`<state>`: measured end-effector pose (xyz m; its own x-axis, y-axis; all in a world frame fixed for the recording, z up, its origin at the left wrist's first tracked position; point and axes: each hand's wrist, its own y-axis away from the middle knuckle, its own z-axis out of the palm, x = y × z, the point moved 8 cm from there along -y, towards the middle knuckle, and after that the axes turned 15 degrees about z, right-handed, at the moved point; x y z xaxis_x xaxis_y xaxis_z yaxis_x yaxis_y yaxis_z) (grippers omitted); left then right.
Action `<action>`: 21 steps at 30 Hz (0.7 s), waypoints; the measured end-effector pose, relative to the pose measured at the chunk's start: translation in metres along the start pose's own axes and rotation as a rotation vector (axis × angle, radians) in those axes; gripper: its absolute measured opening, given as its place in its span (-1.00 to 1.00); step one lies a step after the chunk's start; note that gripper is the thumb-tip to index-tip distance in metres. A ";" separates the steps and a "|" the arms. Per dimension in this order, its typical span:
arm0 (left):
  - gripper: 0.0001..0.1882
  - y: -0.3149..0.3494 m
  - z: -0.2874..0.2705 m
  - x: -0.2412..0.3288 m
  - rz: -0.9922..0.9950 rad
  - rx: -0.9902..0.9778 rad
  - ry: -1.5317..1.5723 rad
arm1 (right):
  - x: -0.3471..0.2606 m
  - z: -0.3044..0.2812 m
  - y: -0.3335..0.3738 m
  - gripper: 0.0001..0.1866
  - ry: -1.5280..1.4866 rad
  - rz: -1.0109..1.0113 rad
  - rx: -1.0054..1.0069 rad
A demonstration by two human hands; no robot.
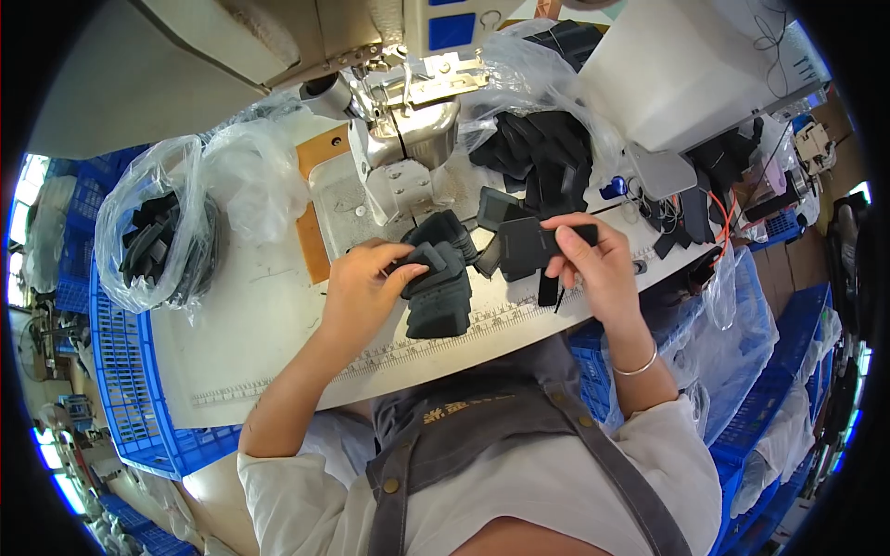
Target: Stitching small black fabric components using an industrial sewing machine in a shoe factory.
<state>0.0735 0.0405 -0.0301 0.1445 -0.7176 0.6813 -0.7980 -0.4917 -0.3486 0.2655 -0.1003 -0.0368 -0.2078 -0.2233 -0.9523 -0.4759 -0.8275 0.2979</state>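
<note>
In front of the sewing machine (408, 167), a bunch of small black fabric pieces (440, 301) is spread in an overlapping stack. My left hand (363, 287) is closed, thumb and fingers pinching the upper pieces of that bunch. To its right, my right hand (598, 264) grips a flat black fabric piece (527, 246) between thumb and fingers. A few more dark pieces (498, 208) lie behind and beneath it, partly covered. Whether these are joined to the bunch by thread, I cannot tell.
A loose pile of black pieces (547, 148) lies on clear plastic behind my right hand. At the left stands an open plastic bag (153, 255) of black pieces. Along the table's front edge runs a ruler scale (371, 357). Blue crates (125, 371) flank the table.
</note>
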 end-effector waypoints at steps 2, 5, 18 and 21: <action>-0.82 0.000 -0.005 0.002 0.068 0.051 -0.019 | 0.003 0.014 -0.002 -0.85 -0.020 -0.002 -0.005; -0.88 0.001 -0.013 0.009 0.076 0.099 0.170 | 0.006 0.031 -0.005 -0.90 -0.076 0.004 -0.027; -0.91 -0.003 -0.023 0.053 -0.048 0.241 0.818 | -0.034 0.088 0.026 -0.83 0.064 -0.266 -0.222; -0.91 -0.003 -0.020 0.050 -0.052 0.226 0.870 | -0.034 0.088 0.026 -0.84 0.064 -0.258 -0.222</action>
<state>0.0712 0.0157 0.0179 -0.3897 -0.1098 0.9144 -0.6557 -0.6641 -0.3592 0.1846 -0.0691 0.0095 -0.0470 -0.0180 -0.9987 -0.3066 -0.9513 0.0315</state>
